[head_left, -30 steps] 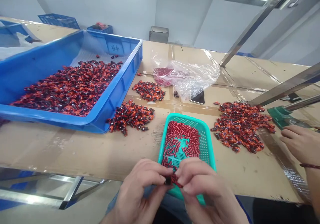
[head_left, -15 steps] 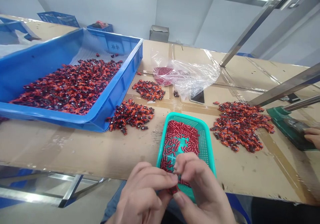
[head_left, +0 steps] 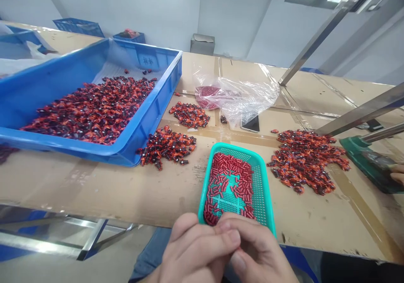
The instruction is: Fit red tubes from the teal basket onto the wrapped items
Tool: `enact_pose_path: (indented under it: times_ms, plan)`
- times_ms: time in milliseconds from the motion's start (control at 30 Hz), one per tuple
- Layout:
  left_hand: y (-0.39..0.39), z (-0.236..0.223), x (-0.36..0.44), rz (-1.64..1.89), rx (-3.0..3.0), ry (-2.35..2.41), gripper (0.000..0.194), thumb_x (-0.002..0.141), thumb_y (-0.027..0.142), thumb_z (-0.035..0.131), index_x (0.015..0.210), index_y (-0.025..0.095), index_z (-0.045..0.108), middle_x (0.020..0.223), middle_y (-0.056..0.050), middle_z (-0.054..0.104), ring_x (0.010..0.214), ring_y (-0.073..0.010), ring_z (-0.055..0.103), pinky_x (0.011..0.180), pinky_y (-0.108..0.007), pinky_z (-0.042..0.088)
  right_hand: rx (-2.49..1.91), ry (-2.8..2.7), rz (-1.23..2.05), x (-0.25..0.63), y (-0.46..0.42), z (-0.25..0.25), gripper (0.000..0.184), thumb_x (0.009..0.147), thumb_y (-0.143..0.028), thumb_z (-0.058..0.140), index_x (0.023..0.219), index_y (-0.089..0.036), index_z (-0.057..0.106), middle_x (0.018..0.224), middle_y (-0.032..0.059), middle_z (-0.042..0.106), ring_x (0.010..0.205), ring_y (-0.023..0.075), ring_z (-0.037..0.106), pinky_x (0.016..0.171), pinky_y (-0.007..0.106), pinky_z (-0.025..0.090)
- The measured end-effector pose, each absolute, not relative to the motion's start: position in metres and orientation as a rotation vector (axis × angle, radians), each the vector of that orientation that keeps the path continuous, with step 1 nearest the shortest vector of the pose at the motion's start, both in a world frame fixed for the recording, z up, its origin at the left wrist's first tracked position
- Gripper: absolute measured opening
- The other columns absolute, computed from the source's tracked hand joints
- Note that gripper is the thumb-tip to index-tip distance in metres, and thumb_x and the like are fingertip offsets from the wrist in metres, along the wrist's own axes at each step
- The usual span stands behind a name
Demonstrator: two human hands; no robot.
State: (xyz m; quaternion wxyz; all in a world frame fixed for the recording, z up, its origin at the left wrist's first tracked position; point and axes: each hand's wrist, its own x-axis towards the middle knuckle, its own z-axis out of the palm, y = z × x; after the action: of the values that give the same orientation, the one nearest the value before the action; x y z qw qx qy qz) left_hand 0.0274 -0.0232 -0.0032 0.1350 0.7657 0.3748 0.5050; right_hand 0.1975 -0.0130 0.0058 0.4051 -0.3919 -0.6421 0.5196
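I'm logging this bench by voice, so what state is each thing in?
Left hand: fingers curled, grip hidden.
Right hand: fingers bent, meeting the left's.
Green basket: partly filled with red tubes, mesh bottom showing.
Large blue tray: partly filled with red-and-black pieces.
Clear plastic: crumpled.
Phone-like slab: lying flat, partly covered.
Green tool: touched by another person's hand.

Positions are referenced to view centre. 1 phone (head_left: 251, 125) lies flat at 3 o'clock. 1 grey box (head_left: 202, 45) is located at 12 o'clock; 2 small blue crates (head_left: 78, 27), 10 to 11 o'clock. 1 metal post (head_left: 315, 39) slants at 2 o'clock.
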Motion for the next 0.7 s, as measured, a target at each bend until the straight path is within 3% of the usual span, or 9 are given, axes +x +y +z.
enact_pose_path:
  times_ms: [100, 200, 333, 433, 533, 600, 700]
  plan:
    - [-0.002, 0.001, 0.028, 1.445, 2.267, 0.960, 0.015, 0.109, 0.015, 0.050, 0.104, 0.022, 0.062, 0.107, -0.001, 0.084, 0.096, -0.0104, 0.078, 0.100, -0.027, 0.044, -1.153, -1.658, 1.099, 0.215, -0.012, 0.005, 0.037, 0.101, -0.056, 0.058, 0.099, -0.025, 0.076, 0.084, 0.0048, 0.073, 0.076, 0.0203, 0.071, 0.068, 0.027, 0.058]
    - [0.030, -0.005, 0.012, 1.254, 2.513, 1.103, 0.013, 0.106, 0.013, 0.051, 0.101, 0.021, 0.060, 0.115, -0.006, 0.080, 0.110, -0.0173, 0.073, 0.100, -0.033, 0.045, -1.514, -1.717, 0.647, 0.257, -0.002, 0.002, 0.031, 0.100, -0.053, 0.059, 0.101, -0.026, 0.074, 0.095, 0.0063, 0.075, 0.084, 0.0227, 0.072, 0.074, 0.030, 0.058]
    - [0.073, -0.025, -0.019, 0.921, 2.689, 1.411, 0.021, 0.101, 0.007, 0.050, 0.107, 0.019, 0.066, 0.110, -0.010, 0.078, 0.106, -0.0274, 0.068, 0.091, -0.041, 0.047, -1.926, -1.782, -0.107, 0.331, 0.027, -0.022, 0.064, 0.093, -0.079, 0.044, 0.088, -0.020, 0.070, 0.080, 0.0119, 0.072, 0.075, 0.0312, 0.069, 0.072, 0.044, 0.055]
    - [0.094, -0.035, -0.030, 0.811, 2.703, 1.453, 0.025, 0.100, 0.003, 0.048, 0.101, 0.018, 0.068, 0.100, -0.011, 0.077, 0.099, -0.0293, 0.066, 0.085, -0.041, 0.048, -2.096, -1.824, -0.287, 0.364, 0.044, -0.044, 0.079, 0.092, -0.085, 0.028, 0.081, -0.019, 0.069, 0.075, 0.0165, 0.071, 0.074, 0.0377, 0.067, 0.068, 0.049, 0.052]
    - [0.100, -0.040, -0.030, 0.821, 2.675, 1.421, 0.026, 0.101, 0.005, 0.047, 0.096, 0.018, 0.069, 0.095, -0.011, 0.075, 0.096, -0.0298, 0.065, 0.085, -0.042, 0.049, -2.114, -1.784, -0.348, 0.363, 0.048, -0.048, 0.081, 0.095, -0.080, 0.028, 0.101, -0.012, 0.072, 0.086, 0.0217, 0.073, 0.083, 0.0403, 0.067, 0.074, 0.053, 0.053]
    - [0.098, -0.040, -0.029, 0.895, 2.624, 1.379, 0.024, 0.102, 0.008, 0.048, 0.098, 0.019, 0.069, 0.101, -0.011, 0.074, 0.099, -0.0298, 0.065, 0.088, -0.044, 0.049, -2.025, -1.763, -0.381, 0.345, 0.042, -0.036, 0.072, 0.099, -0.072, 0.037, 0.116, -0.009, 0.068, 0.097, 0.0227, 0.074, 0.092, 0.0390, 0.068, 0.082, 0.052, 0.053]
    - [0.090, -0.039, -0.028, 1.057, 2.482, 1.305, 0.020, 0.102, 0.011, 0.050, 0.107, 0.020, 0.067, 0.108, -0.010, 0.071, 0.102, -0.0259, 0.067, 0.091, -0.041, 0.052, -1.643, -1.949, -0.174, 0.300, 0.028, -0.012, 0.033, 0.105, -0.045, 0.053, 0.117, -0.018, 0.066, 0.104, 0.0152, 0.074, 0.097, 0.0309, 0.068, 0.086, 0.045, 0.055]
